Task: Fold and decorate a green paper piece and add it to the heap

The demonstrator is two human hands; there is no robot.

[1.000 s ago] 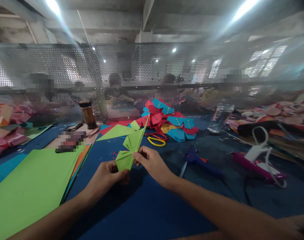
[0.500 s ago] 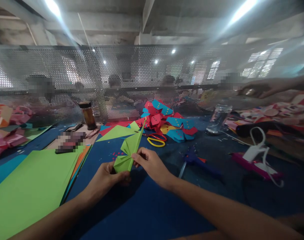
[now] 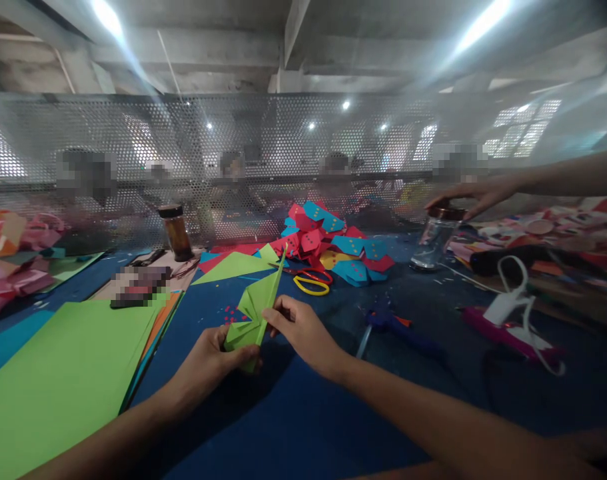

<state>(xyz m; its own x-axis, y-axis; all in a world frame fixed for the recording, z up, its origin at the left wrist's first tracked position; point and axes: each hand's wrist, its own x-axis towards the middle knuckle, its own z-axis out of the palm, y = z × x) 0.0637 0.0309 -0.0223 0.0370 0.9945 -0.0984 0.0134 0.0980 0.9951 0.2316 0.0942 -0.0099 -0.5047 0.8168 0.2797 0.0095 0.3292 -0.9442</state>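
A folded green paper shape (image 3: pixel 256 308) with a long point rising toward the back is held above the blue table (image 3: pixel 293 413). My left hand (image 3: pixel 208 363) grips its lower end, thumb over the fold. My right hand (image 3: pixel 300 330) pinches the shape at its middle from the right. Both hands are closed on the paper.
A stack of green and coloured sheets (image 3: pixel 68 367) lies at the left. Red and blue paper pieces (image 3: pixel 333 243) are piled at the back, with yellow-handled scissors (image 3: pixel 310 281) and a brown jar (image 3: pixel 176 230). A blue tool (image 3: pixel 393 327) and a pink tool (image 3: pixel 513 327) lie right. Another person's hand (image 3: pixel 470 193) rests on a glass jar (image 3: pixel 436 237).
The green shape has tilted and sunk slightly in my hands. At the right, another person's hand has come in and settled on the glass jar's lid.
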